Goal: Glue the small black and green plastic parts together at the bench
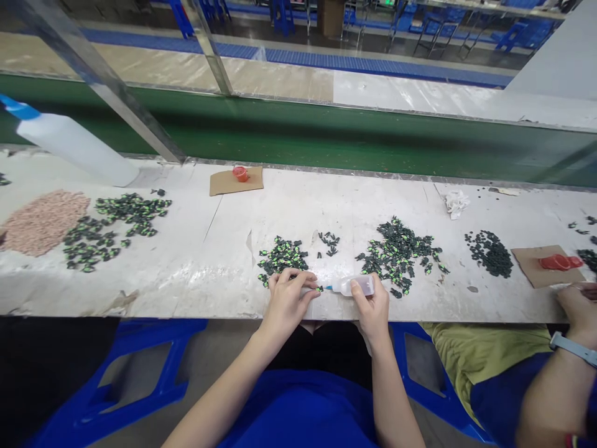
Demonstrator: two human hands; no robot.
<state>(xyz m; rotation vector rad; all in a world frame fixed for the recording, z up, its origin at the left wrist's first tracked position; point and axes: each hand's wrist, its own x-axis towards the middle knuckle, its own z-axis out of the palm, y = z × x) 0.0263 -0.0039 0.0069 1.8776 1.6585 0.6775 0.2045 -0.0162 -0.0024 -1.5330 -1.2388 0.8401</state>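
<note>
My right hand [372, 305] is closed round a small clear squeeze bottle [347, 285], tipped on its side with its thin blue nozzle pointing left. The nozzle tip is close to a tiny dark green and lime part [319, 289], which my left hand [291, 295] pinches between thumb and fingertips. Whether the tip touches the part, I cannot tell. Just beyond my left hand lies a pile of the same parts [283, 254]. A larger pile [398, 247] is beside my right hand. Several small black pieces [330, 242] are scattered between the piles.
A red cup [240, 173] stands on cardboard [217, 184]. At left are a large white bottle [77, 146], pinkish pieces [44, 223] and more green parts [133, 211]. To the right lie black pieces [494, 254], crumpled tissue [456, 203] and a co-worker's hand [578, 308].
</note>
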